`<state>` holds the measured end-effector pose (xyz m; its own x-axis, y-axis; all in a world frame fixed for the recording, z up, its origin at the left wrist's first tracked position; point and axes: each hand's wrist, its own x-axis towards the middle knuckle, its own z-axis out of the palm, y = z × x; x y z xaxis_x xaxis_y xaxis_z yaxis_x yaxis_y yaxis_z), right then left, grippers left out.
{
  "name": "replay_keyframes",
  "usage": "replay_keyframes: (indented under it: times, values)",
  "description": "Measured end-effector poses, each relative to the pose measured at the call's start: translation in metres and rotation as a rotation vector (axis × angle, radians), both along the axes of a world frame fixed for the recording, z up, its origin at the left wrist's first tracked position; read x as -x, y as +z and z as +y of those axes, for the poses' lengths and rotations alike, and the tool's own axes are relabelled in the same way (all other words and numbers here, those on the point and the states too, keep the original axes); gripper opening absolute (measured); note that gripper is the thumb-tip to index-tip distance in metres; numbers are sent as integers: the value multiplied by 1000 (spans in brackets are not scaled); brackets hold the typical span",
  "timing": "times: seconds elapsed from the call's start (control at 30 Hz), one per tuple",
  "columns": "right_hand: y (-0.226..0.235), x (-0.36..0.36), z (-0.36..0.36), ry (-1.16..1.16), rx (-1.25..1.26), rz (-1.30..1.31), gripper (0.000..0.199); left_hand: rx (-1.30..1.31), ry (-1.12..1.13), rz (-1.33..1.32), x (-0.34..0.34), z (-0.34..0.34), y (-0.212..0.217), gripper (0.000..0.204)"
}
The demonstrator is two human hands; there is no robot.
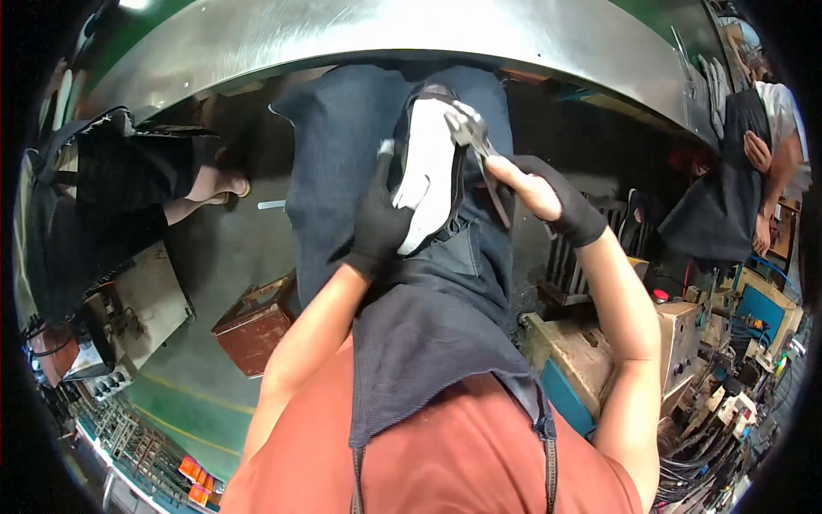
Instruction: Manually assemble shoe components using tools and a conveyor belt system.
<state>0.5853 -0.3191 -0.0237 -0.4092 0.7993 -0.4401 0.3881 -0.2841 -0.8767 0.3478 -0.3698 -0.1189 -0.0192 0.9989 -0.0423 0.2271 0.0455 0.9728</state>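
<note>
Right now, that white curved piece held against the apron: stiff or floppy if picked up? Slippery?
Probably stiff: the white curved moulded piece keeps its arched shape though the gloved left hand grips only its lower edge. Likely light, since one hand supports it. Its smooth, glossy-looking surface may be slippery. The right hand holds grey metal pliers at its top edge.

A rust-brown rectangular box (254, 323) with worn, scuffed sides sits on the floor at the person's lower left, beside a grey metal machine housing (141, 306). Small orange rectangular packs (197, 481) lie in a cluster near the bottom edge, further left. No labels, signs or screens can be made out clearly elsewhere.
</note>
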Motion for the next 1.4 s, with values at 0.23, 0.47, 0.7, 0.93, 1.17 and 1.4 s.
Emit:
replay_keyframes:
  times: [0.23, 0.47, 0.7, 0.93, 1.17, 1.4]
  values:
    - [49, 36, 9, 591, -405, -848, 48, 105, -180, 108, 16, -14, 6, 45]
    - [20, -3, 7, 534, -347, -470, 53, 615, -77, -564, -5, 47, 46, 63]
    - [65, -30, 42, 660, 85, -450, 55, -109, -100, 431, -21, 30, 30, 63]
    - [95, 26, 17, 571, -592, -415, 49, 186, -446, 438, 13, 24, 5, 68]
    - [39, 14, -15, 534, -257, -393, 51, 156, -408, 191, 16, -11, 23, 84]
    - [6, 0, -42, 382, -186, -299, 48, 32, -367, 258, 21, -58, 22, 96]
